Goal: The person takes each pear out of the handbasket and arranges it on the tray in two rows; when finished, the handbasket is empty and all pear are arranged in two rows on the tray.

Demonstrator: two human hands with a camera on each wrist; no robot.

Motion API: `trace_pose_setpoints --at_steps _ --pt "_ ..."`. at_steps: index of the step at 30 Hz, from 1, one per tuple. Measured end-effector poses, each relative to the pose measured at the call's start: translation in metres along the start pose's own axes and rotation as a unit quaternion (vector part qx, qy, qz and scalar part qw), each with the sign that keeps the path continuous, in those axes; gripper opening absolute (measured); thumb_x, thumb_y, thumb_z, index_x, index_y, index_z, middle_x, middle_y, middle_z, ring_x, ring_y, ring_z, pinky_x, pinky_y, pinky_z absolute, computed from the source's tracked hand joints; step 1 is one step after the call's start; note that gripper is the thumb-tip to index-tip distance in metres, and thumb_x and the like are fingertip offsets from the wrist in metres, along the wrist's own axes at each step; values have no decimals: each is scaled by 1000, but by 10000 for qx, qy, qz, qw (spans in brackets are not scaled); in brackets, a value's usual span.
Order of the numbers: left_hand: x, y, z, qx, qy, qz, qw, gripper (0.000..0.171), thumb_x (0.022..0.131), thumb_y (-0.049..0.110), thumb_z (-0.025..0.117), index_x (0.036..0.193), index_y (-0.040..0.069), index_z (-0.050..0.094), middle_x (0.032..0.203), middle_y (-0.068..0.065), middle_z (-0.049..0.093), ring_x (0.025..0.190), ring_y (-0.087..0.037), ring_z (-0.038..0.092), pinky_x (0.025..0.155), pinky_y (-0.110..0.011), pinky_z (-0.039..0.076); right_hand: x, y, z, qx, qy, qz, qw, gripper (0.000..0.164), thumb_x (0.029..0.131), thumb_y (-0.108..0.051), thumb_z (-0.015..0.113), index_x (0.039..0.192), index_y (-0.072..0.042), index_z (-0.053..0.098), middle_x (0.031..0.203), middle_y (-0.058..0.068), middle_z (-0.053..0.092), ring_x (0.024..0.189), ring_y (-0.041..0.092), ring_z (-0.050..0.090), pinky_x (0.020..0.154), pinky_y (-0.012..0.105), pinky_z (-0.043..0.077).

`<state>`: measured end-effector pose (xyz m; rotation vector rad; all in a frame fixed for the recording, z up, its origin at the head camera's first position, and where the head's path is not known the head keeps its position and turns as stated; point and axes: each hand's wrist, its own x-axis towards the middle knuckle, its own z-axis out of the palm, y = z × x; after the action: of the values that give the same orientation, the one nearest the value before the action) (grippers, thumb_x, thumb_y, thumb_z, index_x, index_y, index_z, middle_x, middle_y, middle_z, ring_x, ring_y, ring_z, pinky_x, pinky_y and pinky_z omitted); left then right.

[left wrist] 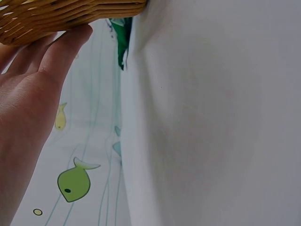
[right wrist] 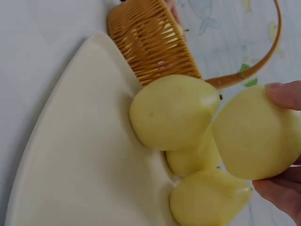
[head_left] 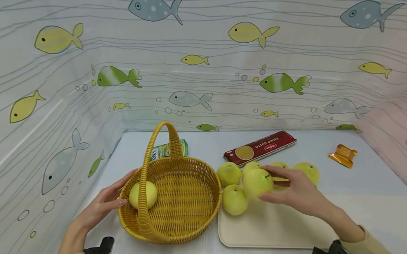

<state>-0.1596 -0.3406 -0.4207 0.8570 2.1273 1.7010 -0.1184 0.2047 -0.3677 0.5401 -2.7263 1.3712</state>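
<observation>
My right hand holds a yellow-green pear between thumb and fingers, over the cream tray. In the right wrist view, that held pear hangs beside the others. Several more pears sit on the tray's far and left parts, one partly hidden behind my hand. Left of the tray stands a yellow wicker basket with an upright handle, and one pear lies inside at its left. My left hand touches the basket's left side, its fingers stretched along the outer wall in the left wrist view.
Behind the tray lies a dark red biscuit pack. A small orange wrapped packet is at the right of the white table. A green packet lies behind the basket, partly covered by it. Fish-patterned curtains enclose the table.
</observation>
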Motion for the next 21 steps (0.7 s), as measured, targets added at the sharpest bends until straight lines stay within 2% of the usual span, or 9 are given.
trace_pose_setpoints --at_steps 4,9,13,21 --pt "1 0 1 -3 -1 -1 10000 73 95 -8 44 159 0 10 167 -19 3 150 3 16 110 -9 25 -6 14 1 -145 -5 160 9998 68 76 -40 86 134 -12 63 130 4 67 107 19 69 86 25 57" --pt "1 -1 1 24 -8 25 10000 73 95 -8 44 159 -2 10 167 -20 3 151 3 16 110 -9 24 -14 29 4 -145 -149 355 9992 71 73 -41 88 132 -9 64 129 8 67 105 21 71 84 24 58" --pt "1 -1 1 8 -25 106 9999 73 95 -9 43 158 -3 9 166 -21 3 151 3 15 111 -9 24 -16 40 10 -27 -313 292 9991 71 74 -41 88 132 -8 64 130 9 67 106 22 71 85 24 57" --pt "2 1 0 -72 -62 153 9998 74 94 -11 42 159 -1 9 166 -23 0 151 1 13 112 -9 23 -18 50 21 27 -367 292 9989 70 74 -39 88 132 -9 63 131 8 65 112 25 67 88 25 57"
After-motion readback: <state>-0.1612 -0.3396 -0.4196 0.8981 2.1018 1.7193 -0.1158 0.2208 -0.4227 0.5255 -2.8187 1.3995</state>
